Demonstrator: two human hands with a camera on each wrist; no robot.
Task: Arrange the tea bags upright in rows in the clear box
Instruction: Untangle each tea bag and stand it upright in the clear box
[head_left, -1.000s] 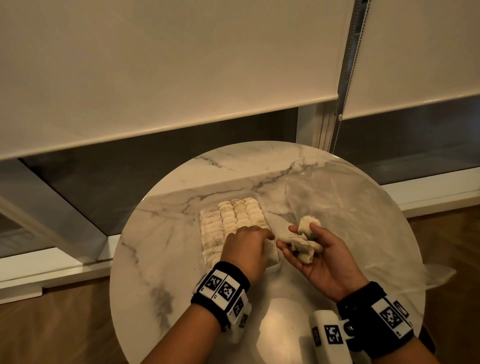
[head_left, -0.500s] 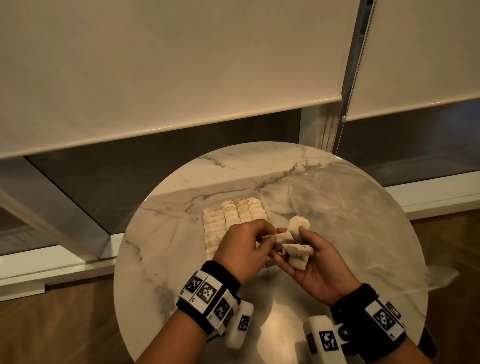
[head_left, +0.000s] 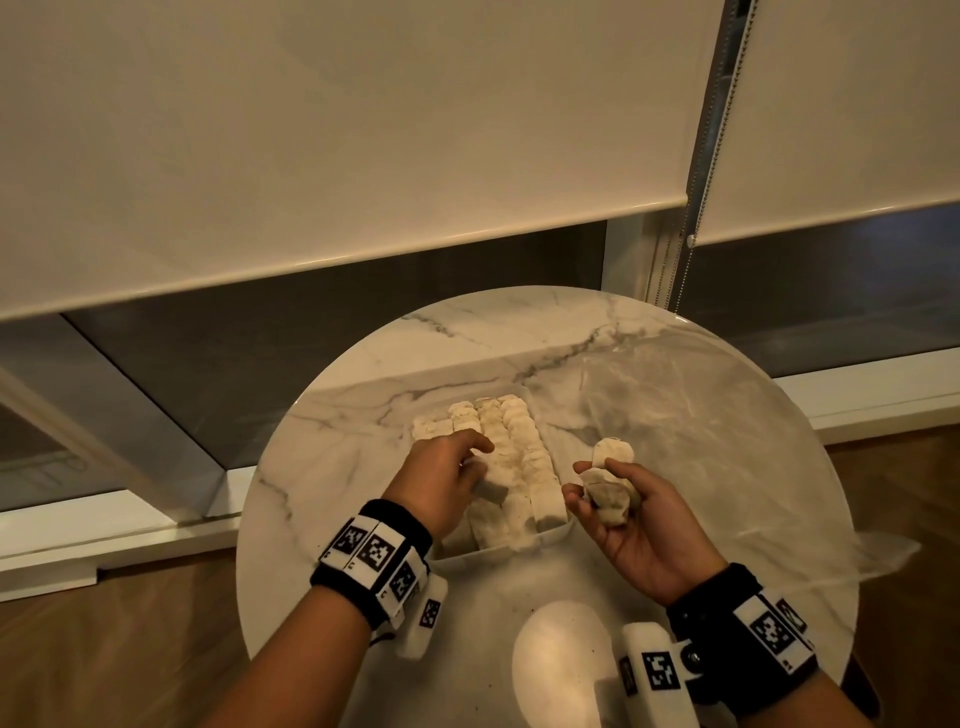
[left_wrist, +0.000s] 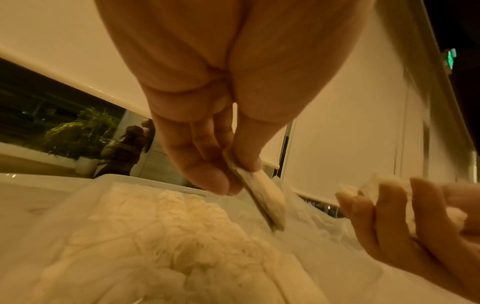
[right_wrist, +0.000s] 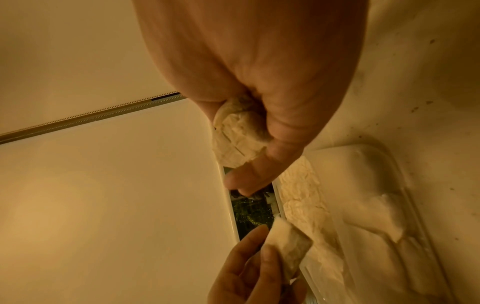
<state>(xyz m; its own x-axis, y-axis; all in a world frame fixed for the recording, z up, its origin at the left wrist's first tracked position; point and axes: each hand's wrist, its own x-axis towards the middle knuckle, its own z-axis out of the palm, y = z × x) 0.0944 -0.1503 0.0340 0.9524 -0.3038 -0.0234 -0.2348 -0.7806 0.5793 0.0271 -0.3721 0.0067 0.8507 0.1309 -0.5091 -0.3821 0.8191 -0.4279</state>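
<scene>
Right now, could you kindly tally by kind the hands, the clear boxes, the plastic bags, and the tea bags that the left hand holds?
Hands: 2, left hand and right hand
Clear box: 1
Clear plastic bag: 1
Tea bag pinched by the left hand: 1
Total: 5

No readable words, brands or numbers showed in any view. The only markings were black-and-white square coded tags (head_left: 370, 550) on the black wristbands at the lower part of the head view, carrying no legible letters.
</scene>
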